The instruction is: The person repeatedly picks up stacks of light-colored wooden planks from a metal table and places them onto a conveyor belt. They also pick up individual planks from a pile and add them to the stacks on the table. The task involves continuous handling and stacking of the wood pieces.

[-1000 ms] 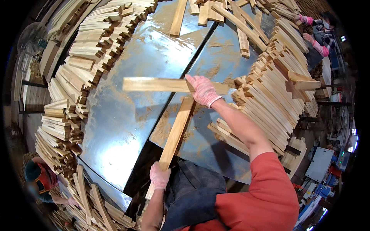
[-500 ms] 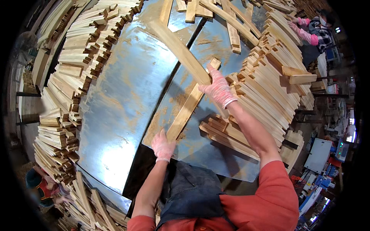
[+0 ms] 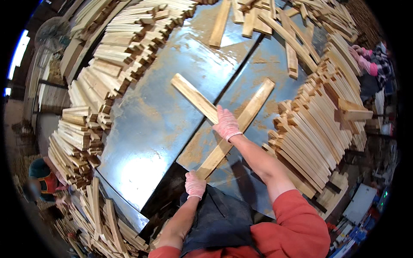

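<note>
Both hands wear pink-and-white knitted gloves. My left hand is closed round the near end of a long wooden strip that slants away to the right over the metal tabletop. My right hand grips the lower right end of another wooden strip, which points up and to the left. The two strips cross roughly at right angles near my right hand, which hides part of both. Whether they touch there I cannot tell.
Stacked wooden strips line the right side, and a long row of them curves along the left. Loose strips lie at the far end. A dark slot splits the table. Other people stand at far right and lower left.
My right hand has swung its strip leftward and lower, nearer the tabletop. My left hand still holds its strip's near end. The whole view has shifted.
</note>
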`<state>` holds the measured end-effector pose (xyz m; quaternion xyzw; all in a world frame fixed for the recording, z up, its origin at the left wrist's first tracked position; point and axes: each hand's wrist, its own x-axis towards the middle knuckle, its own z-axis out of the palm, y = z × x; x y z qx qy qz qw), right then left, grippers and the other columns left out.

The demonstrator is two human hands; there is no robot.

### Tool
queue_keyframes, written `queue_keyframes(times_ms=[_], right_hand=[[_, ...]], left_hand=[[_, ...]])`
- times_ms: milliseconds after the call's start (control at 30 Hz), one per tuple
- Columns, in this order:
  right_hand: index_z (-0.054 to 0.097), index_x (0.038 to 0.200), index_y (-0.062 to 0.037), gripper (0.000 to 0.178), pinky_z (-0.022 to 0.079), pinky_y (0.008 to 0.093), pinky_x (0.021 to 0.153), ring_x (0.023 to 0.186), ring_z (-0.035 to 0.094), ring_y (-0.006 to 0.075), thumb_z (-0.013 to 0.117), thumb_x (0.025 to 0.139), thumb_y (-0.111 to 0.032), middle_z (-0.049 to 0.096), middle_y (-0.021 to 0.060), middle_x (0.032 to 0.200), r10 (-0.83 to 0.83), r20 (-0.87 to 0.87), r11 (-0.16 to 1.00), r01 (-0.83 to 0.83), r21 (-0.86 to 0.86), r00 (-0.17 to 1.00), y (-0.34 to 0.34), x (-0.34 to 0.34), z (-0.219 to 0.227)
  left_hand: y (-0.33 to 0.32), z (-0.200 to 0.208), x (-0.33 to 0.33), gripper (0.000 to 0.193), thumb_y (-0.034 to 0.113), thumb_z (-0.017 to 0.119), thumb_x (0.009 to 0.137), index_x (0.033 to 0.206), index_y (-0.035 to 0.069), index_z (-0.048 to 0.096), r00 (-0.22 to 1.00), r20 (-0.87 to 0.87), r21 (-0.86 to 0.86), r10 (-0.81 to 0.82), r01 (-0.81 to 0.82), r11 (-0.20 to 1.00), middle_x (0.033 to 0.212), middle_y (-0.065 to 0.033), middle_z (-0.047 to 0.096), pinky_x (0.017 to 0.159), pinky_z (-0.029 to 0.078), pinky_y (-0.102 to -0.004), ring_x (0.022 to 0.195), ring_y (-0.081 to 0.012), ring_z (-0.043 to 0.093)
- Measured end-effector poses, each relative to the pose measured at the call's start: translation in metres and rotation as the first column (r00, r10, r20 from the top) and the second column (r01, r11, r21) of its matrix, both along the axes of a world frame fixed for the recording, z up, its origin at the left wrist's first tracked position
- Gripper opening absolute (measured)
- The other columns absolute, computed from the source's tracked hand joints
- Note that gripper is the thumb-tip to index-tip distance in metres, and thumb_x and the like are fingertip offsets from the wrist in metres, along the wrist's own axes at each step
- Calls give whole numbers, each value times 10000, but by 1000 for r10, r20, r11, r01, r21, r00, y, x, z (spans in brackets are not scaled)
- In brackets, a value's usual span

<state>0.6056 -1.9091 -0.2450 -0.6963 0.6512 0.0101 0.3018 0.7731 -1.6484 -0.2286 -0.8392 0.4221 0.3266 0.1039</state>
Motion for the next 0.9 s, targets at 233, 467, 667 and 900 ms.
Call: queue_keyframes(times_ms=[233,467,667,900], right_hand=[[385,1590,-23,869,497,484,1040,1191,601,404,787,850,-237,600,219,1263,104,-56,975,-113,-194,993,-17,-2,17],[447,1545,-99,731,516,505,1006,1166,621,426,729,872,-143,643,220,1220,111,-38,963,-117,-242,993,-2,-8,-5],[478,1480,-83,659,537,506,991,1167,635,439,738,878,-154,648,235,1243,120,-121,978,-139,-157,985,-4,7,-6],[463,1506,-29,809,509,491,1058,1230,613,403,816,810,-241,606,221,1335,52,-166,944,-103,-312,985,13,33,17]], left_hand=[[19,0,12,727,300,885,770,1399,136,560,979,-174,-60,105,-117,991,1393,-197,551,999,566,-506,1200,-438,658],[88,14,84,758,474,796,838,1433,41,616,873,-359,-81,330,-381,921,1434,-217,625,1129,483,-445,1332,-392,601],[187,28,138,708,432,792,824,1353,-23,673,731,-317,-49,605,-649,759,1337,-241,704,1108,497,-403,1289,-362,653],[266,-35,166,316,142,780,927,1183,-35,722,177,-584,19,792,-973,231,967,-91,737,729,569,-304,827,-175,693]])
